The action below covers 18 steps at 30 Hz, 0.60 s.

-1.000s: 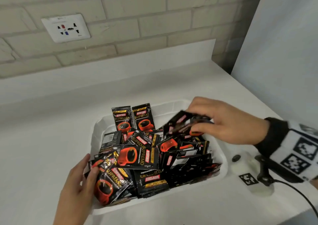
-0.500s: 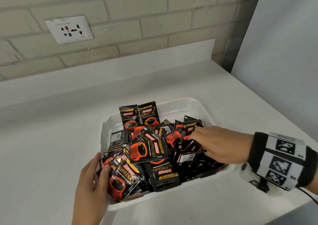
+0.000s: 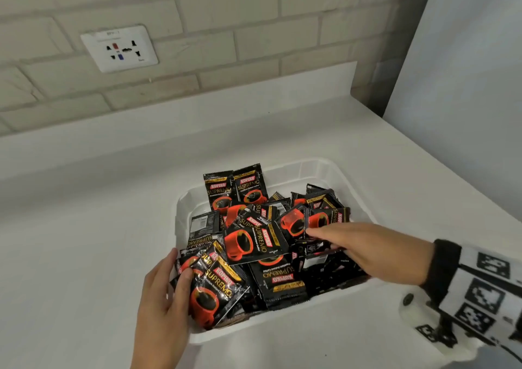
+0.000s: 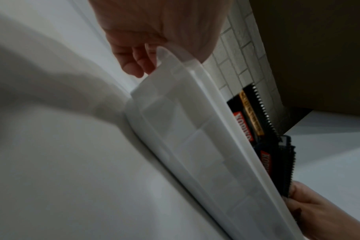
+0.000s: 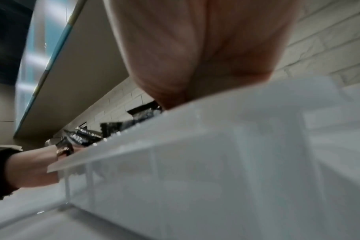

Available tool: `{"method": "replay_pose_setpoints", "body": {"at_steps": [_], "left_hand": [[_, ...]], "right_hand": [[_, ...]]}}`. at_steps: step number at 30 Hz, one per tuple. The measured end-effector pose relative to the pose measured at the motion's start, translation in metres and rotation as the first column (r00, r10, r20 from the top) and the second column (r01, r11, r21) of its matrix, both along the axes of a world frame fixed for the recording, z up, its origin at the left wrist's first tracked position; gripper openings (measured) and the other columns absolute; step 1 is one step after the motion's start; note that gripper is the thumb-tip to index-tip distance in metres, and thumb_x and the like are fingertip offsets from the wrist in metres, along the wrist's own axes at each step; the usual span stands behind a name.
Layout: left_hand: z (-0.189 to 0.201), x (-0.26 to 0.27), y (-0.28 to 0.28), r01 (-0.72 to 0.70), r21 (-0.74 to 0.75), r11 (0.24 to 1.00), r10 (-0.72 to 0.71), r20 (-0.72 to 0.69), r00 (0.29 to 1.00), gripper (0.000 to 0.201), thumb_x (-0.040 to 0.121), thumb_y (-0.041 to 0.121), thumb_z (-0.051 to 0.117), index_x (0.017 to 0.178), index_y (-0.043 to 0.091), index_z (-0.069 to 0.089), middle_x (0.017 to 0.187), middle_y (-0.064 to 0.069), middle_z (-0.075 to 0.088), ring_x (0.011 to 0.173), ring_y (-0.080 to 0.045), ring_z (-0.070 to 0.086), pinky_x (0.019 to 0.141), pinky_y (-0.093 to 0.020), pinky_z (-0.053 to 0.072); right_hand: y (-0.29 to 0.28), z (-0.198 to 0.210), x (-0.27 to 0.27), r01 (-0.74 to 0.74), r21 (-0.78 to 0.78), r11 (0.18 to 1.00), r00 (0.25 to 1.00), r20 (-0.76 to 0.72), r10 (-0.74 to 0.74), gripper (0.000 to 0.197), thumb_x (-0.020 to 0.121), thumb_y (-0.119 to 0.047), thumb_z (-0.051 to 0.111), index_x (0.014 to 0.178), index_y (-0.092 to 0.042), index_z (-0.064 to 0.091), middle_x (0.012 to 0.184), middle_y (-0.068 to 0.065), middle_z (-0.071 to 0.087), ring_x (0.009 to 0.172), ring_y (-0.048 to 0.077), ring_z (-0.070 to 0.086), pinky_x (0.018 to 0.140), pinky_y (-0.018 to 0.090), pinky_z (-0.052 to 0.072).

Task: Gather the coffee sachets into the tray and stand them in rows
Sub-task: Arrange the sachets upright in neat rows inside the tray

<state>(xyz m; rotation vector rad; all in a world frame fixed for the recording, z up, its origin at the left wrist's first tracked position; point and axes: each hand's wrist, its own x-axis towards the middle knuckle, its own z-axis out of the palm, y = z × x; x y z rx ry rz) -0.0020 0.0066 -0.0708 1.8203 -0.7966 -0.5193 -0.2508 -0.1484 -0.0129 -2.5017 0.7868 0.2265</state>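
A white plastic tray [image 3: 333, 168] on the counter holds a loose heap of several black-and-red coffee sachets [image 3: 254, 241]. Two sachets [image 3: 236, 189] stand upright against its back left wall. My left hand [image 3: 175, 272] lies against the tray's near-left corner, with the thumb on a sachet [image 3: 214, 292] that overhangs the rim. In the left wrist view its fingers [image 4: 134, 65] sit outside the tray wall [image 4: 185, 129]. My right hand [image 3: 324, 237] reaches in from the right, fingers stretched flat over the heap. Its thumb is hidden.
The white counter [image 3: 84, 241] runs back to a raised ledge under a brick wall with a socket plate [image 3: 120, 48]. A pale panel [image 3: 466, 86] stands at the right. A band with black-and-white markers [image 3: 494, 298] wraps my right wrist.
My right hand held a few sachets above the tray's right side. It has come down and now lies flat on the heap. My left hand stays at the near-left corner.
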Motion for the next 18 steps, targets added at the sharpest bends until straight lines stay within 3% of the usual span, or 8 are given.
{"method": "replay_pose_setpoints", "body": {"at_steps": [2,6,7,10,13,14,16,18], "left_hand": [[0.000,0.000,0.000,-0.008,-0.007,1.000,0.008,0.012,1.000,0.038,0.090,0.011,0.054,0.126,0.024,0.052,0.117,0.003,0.045,0.117,-0.030,0.048,0.098,-0.033,0.037],[0.001,-0.001,-0.002,0.006,-0.019,1.000,-0.005,0.032,0.999,0.038,0.089,0.011,0.056,0.101,0.046,0.050,0.116,0.001,0.049,0.114,-0.032,0.048,0.094,-0.036,0.040],[0.002,-0.001,-0.003,0.013,-0.023,1.000,-0.012,0.044,0.999,0.043,0.088,0.011,0.056,0.097,0.053,0.050,0.115,0.001,0.049,0.113,-0.029,0.050,0.092,-0.030,0.043],[0.006,0.001,-0.003,0.025,-0.048,0.999,-0.020,0.092,0.996,0.058,0.086,0.019,0.058,0.080,0.077,0.049,0.113,0.003,0.048,0.088,0.004,0.054,0.066,-0.002,0.044],[0.016,0.003,-0.001,0.013,-0.026,1.000,-0.009,0.171,0.985,0.022,0.066,0.078,0.052,0.085,0.082,0.041,0.115,0.004,0.046,0.084,0.001,0.055,0.060,0.002,0.042],[0.015,0.006,0.001,0.029,-0.013,0.999,-0.025,0.255,0.967,0.033,0.057,0.090,0.042,0.089,0.081,0.040,0.114,0.005,0.046,0.085,0.000,0.054,0.062,0.002,0.041],[0.019,0.010,0.005,0.059,-0.018,0.998,-0.046,0.417,0.908,0.040,0.058,0.093,0.034,0.095,0.079,0.040,0.115,0.005,0.048,0.088,0.007,0.052,0.067,0.004,0.038],[0.035,0.009,0.006,0.152,-0.033,0.988,-0.109,0.556,0.824,0.041,0.066,0.088,0.034,0.104,0.075,0.040,0.118,0.013,0.051,0.091,0.013,0.048,0.071,0.001,0.037]], "right_hand": [[-0.003,-0.002,0.001,0.026,0.049,0.998,1.000,0.009,-0.027,0.057,0.097,-0.001,0.029,0.144,-0.032,0.022,0.143,-0.013,0.036,0.111,-0.013,0.032,0.090,-0.006,0.021],[-0.011,-0.004,0.004,0.032,0.192,0.981,0.999,-0.021,-0.028,0.051,0.097,-0.003,0.030,0.140,-0.029,0.032,0.137,-0.006,0.048,0.119,0.007,0.047,0.103,0.023,0.037],[-0.011,-0.002,0.005,0.018,0.206,0.978,0.999,-0.030,-0.013,0.051,0.097,-0.004,0.030,0.141,-0.029,0.031,0.139,-0.006,0.045,0.123,0.008,0.045,0.105,0.022,0.035],[-0.015,0.005,0.002,-0.002,0.209,0.978,1.000,-0.013,0.005,0.047,0.099,-0.014,0.033,0.142,-0.032,0.027,0.144,-0.012,0.036,0.127,-0.003,0.035,0.107,0.014,0.026],[-0.026,0.021,-0.009,0.007,0.172,0.985,0.999,0.050,-0.015,0.042,0.098,-0.017,0.040,0.134,-0.037,0.038,0.132,-0.018,0.044,0.106,-0.018,0.042,0.094,0.004,0.031],[-0.032,0.028,-0.013,0.026,0.167,0.986,0.996,0.082,-0.040,0.040,0.097,-0.015,0.041,0.128,-0.040,0.042,0.129,-0.018,0.047,0.104,-0.018,0.045,0.092,0.004,0.034],[-0.045,0.044,-0.018,0.084,0.149,0.985,0.985,0.139,-0.105,0.037,0.096,-0.013,0.042,0.117,-0.043,0.045,0.121,-0.017,0.053,0.100,-0.020,0.046,0.087,0.002,0.035],[-0.061,0.056,-0.015,0.146,0.088,0.985,0.974,0.160,-0.158,0.034,0.096,-0.012,0.043,0.120,-0.034,0.051,0.118,-0.014,0.056,0.097,-0.014,0.050,0.083,0.001,0.036]]}}
